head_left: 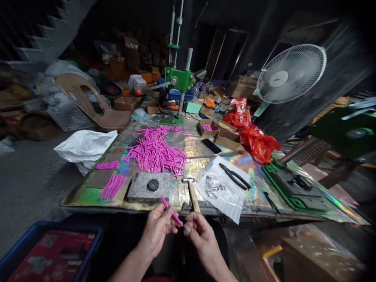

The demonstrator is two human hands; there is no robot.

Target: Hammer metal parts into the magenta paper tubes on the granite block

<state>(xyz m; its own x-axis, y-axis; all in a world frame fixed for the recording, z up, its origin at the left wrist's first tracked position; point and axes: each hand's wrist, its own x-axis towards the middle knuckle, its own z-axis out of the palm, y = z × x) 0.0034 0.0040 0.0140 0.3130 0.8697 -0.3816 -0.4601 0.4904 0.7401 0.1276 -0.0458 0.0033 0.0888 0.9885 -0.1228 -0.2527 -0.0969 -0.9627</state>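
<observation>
Just below the near edge of the sheet-covered, rainbow-sheened table (194,154), your left hand (158,224) grips a slender magenta rod (176,218), slanted with its lower end toward your right hand (201,234). Your right fingers are drawn into a pinch just beside that end; a dark speck shows there, too small to identify, and whether you hold it cannot be told. Your left grip appears chosen to leave that end accessible.

The speckled grey rectangular block (135,188), bearing a round black disc (153,185), sits at the near edge, presumably for short reach. The steel-headed, wooden-handled hammer (193,197) points its handle toward you, apparently for ready grasping. A crumpled white sheet (232,203) seemingly groups the clear bag of small metallic parts (216,187) with the black-handled pliers (235,177); its corner overhangs the edge. The dense heap of magenta rods (155,150) restricts room behind the block; open surface lies between heap and black rectangular phone (211,146).
</observation>
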